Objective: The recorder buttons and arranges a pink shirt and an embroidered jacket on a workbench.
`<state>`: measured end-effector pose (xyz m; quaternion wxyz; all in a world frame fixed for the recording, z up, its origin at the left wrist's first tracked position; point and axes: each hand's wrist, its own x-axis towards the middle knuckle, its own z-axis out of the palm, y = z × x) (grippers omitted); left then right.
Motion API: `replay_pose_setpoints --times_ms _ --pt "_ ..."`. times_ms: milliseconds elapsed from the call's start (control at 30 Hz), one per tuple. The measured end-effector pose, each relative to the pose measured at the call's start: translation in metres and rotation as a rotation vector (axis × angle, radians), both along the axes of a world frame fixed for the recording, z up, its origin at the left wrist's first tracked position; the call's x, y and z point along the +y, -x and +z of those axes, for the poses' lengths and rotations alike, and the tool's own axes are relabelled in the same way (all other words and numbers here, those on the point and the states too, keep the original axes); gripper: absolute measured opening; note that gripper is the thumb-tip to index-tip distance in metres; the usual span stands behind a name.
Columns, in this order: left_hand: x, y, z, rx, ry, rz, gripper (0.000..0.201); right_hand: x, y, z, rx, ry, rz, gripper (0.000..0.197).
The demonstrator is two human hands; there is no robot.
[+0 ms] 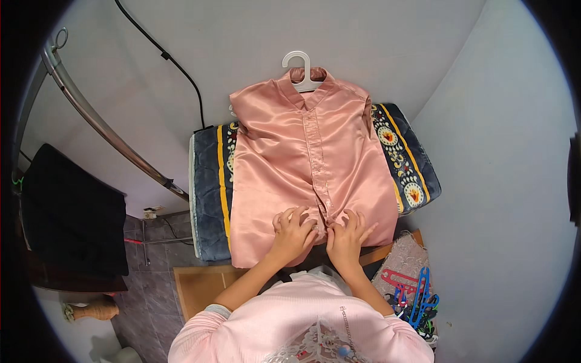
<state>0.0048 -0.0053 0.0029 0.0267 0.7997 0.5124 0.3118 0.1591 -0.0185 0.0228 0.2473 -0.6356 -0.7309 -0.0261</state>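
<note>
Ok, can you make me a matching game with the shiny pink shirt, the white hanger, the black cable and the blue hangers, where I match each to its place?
Things:
1. shiny pink satin shirt
2. white plastic hanger
3. thin black cable
4. blue plastic hangers

Places:
A. running down the wall at the upper left
B. in a pile at the lower right
C. spread flat on the dark patterned pad
D. hook poking out of the shirt's collar

Pairs: 1-C, 2-D, 3-A, 4-B

Both hands, left hand and right hand, rest on the shirt's lower button strip.
</note>
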Motion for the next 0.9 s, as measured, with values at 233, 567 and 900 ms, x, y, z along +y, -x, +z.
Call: replay_pose_setpoints --times_ms 233,567,900 --pt "0.005 -0.010 -0.006 0.079 -0.263 0.056 0.032 0.000 0.005 -0.005 0.091 -0.037 -0.020 0.011" --pt "0.013 -0.011 -0.027 0.191 -0.363 -0.037 0.016 -0.007 -0.002 -0.011 -0.096 -0.038 -0.032 0.014" --pt "0.015 -0.006 -0.029 0.237 -0.401 -0.021 0.017 -0.016 -0.035 -0.014 -0.142 0.006 -0.022 0.011"
